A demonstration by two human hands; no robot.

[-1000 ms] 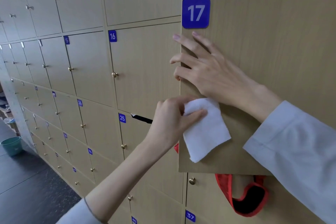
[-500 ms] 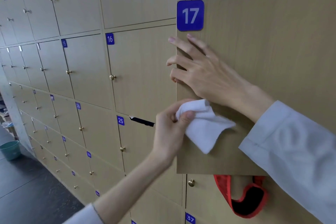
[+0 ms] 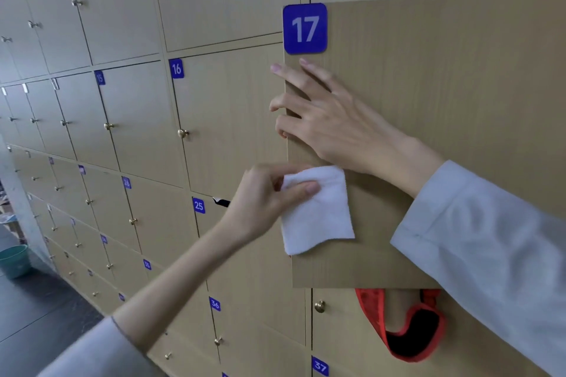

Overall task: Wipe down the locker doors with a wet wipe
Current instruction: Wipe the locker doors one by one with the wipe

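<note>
Head view: While door 17 [image 3: 428, 119] hangs open, I keep it from swinging.
Right hand [image 3: 333, 119]: flat on the smooth wood-grain panel, fingers straight, tips past its free edge, probably bracing it.
Left hand [image 3: 263, 199]: just below the right, pinching the wet wipe [image 3: 318, 211] by its top edge.
Wipe: soft white square, draped against the door, lower corner curling.
Beneath my hands: red strap [image 3: 407, 330] dangling.
</note>
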